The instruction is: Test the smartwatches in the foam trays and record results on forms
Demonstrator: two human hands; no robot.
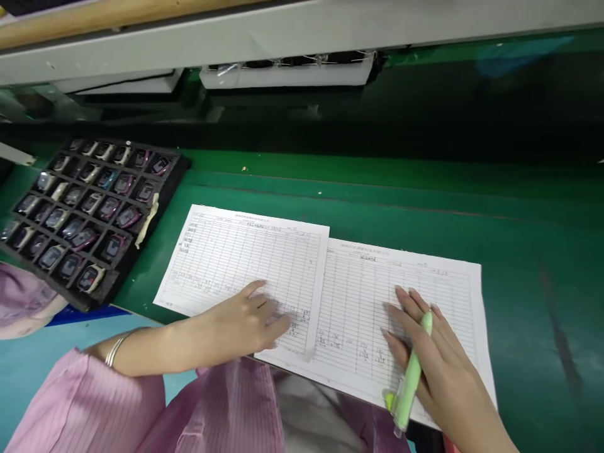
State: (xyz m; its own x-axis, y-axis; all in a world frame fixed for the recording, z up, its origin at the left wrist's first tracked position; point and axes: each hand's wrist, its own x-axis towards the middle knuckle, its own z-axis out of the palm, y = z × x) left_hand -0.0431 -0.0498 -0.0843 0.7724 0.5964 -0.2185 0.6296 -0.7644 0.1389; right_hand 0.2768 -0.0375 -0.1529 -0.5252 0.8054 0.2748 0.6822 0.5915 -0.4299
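Observation:
Two printed form sheets lie side by side on the green tabletop, the left sheet (pixel 245 251) overlapping the edge of the right sheet (pixel 358 296). Both carry ruled grids with handwritten figures, too small to read. My left hand (pixel 257 318) rests on the lower part of the left sheet, fingers bent and apart, with nothing in it. A light green pen (pixel 413 380) sits in my right hand (pixel 438 365), between thumb and index finger. That hand lies over the right sheet, its other fingers stretched forward on the paper.
A black compartment tray (pixel 175 179) of several smartwatch-like pieces stands at the left, with a pale strip (pixel 148 220) on its right edge. Across the back runs a white shelf edge (pixel 302 28). Below it sits a white tray (pixel 287 77). Small crumbs dot the green tabletop (pixel 538 251).

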